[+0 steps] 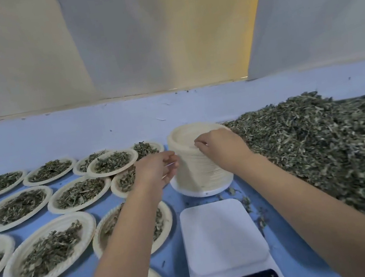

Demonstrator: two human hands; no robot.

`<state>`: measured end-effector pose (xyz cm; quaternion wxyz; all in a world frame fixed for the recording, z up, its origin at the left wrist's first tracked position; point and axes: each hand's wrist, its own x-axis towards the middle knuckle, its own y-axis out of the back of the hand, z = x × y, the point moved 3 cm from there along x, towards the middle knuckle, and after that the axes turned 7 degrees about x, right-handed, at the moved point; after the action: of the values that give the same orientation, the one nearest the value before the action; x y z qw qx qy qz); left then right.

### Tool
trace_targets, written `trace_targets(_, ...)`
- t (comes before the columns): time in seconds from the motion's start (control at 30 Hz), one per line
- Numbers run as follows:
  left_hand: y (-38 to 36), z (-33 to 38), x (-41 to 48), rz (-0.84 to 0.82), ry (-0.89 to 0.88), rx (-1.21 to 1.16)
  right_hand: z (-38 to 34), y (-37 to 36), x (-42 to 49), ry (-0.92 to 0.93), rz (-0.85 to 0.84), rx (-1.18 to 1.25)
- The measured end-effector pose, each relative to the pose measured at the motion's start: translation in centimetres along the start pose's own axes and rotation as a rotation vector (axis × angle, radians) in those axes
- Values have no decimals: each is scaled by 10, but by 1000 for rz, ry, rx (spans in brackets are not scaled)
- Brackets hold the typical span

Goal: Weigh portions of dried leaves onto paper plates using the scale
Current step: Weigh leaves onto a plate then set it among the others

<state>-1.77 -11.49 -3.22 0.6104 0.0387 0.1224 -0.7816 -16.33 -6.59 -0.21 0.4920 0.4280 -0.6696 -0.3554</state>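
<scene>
A tall stack of cream paper plates (pixel 198 172) stands behind the white scale (pixel 221 234), whose platform is bare and whose display shows a negative reading. My right hand (pixel 223 148) lies over the stack's front rim, fingertips pinching the top plate's edge. My left hand (pixel 158 170) is at the stack's left side, fingers curled by the plate edges; whether it holds one is unclear. A large heap of dried leaves (pixel 325 152) fills the right side.
Several paper plates filled with dried leaves (pixel 47 250) cover the blue table (pixel 180 258) to the left, some overlapping; my left forearm passes above one. Loose leaf bits lie between the scale and the heap. A pale wall rises behind the table.
</scene>
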Motion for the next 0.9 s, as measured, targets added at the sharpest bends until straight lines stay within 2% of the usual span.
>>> trace_targets(0.27,-10,-13,-10,-29,1,-87,-8,-7,-5,128,-32,-85)
trace_targets(0.4,-11,-18,-14,-37,41,-177,-11,-10,-7,160,8,-160)
trace_targets(0.63,-14,-19,-19,-6,55,-177,-14,-16,-8,217,77,-206)
trace_targets(0.8,-13,-1,-19,76,-45,-196,-17,-1,-14,270,206,-219)
trace_targets(0.9,-10,10,-23,126,-138,-156,-33,6,-33,385,226,-206)
